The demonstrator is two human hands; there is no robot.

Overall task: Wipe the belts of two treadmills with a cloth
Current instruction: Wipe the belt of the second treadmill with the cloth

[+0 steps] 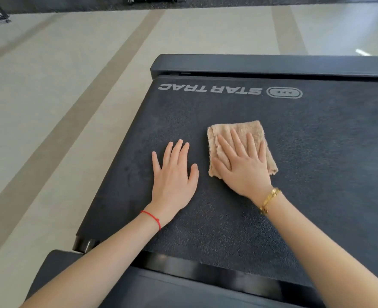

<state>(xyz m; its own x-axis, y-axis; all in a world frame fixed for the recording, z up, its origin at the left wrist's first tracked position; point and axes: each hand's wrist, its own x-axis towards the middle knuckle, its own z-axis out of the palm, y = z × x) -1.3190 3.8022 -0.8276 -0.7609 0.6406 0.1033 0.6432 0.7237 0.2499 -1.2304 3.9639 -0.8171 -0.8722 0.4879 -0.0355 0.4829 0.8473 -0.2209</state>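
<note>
Forearms reach in from six o'clock over the near side rail of a treadmill. On the dark belt the right hand lies flat on a folded beige cloth, fingers straight and slightly spread, pressing it down just right of centre. At nine o'clock from it the left hand rests bare on the belt, fingers straight and loosely spread, holding nothing. By my judgement the cloth is soft, light terry that will bunch if pushed from one edge; a flat palm over its middle should carry it best across the grippy, textured belt. Toward three o'clock the belt runs out of view, so its length and the second treadmill cannot be seen.
</note>
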